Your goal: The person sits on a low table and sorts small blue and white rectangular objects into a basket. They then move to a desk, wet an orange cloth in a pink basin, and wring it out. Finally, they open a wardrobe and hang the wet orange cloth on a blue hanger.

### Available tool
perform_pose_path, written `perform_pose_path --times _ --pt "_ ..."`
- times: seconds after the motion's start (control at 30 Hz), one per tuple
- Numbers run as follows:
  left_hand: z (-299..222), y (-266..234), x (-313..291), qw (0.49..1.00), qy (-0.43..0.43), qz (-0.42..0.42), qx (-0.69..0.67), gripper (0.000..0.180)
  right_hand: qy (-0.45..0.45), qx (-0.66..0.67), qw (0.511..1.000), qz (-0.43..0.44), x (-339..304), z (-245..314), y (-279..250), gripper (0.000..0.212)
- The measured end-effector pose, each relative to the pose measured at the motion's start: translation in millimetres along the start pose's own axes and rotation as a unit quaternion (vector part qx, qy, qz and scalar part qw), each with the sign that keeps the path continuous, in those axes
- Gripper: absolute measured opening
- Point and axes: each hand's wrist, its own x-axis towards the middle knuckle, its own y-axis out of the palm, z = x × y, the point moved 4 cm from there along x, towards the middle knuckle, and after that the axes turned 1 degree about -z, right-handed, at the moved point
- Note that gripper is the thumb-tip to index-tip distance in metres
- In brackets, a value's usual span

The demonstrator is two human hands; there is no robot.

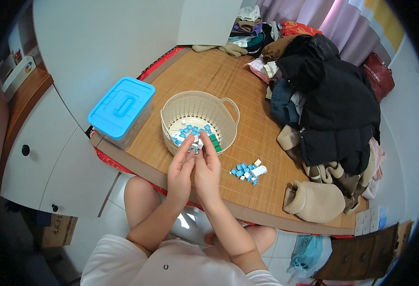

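Note:
My left hand (181,170) and my right hand (207,169) are held close together at the near rim of a cream plastic basket (171,110). The fingers of both hands are closed around a small white block (199,145); their tips partly hide it, and I cannot make out whether more than one piece is held. Inside the basket lie several small blue and white blocks (188,129) and some larger green blocks (214,141). To the right of the basket, a loose pile of blue and white blocks (244,171) rests on the mat, beside a larger white rounded piece (258,171).
A clear storage box with a blue lid (122,106) stands left of the basket on the bamboo mat (204,66). Dark clothing (333,105) is heaped at the right, with a beige fleece item (316,201) near the front edge. White cabinets (40,157) flank the left side.

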Motion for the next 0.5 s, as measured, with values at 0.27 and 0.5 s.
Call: perform_pose_path --times 0.27,0.5 --pt "-7 -6 1 0.998 0.036 -0.022 0.042 0.044 -0.061 -0.063 0.995 0.037 11 -7 0 0.054" --pt "-7 13 -11 0.997 0.009 0.008 0.076 0.045 -0.046 -0.051 0.998 -0.012 -16 -2 -38 0.056"
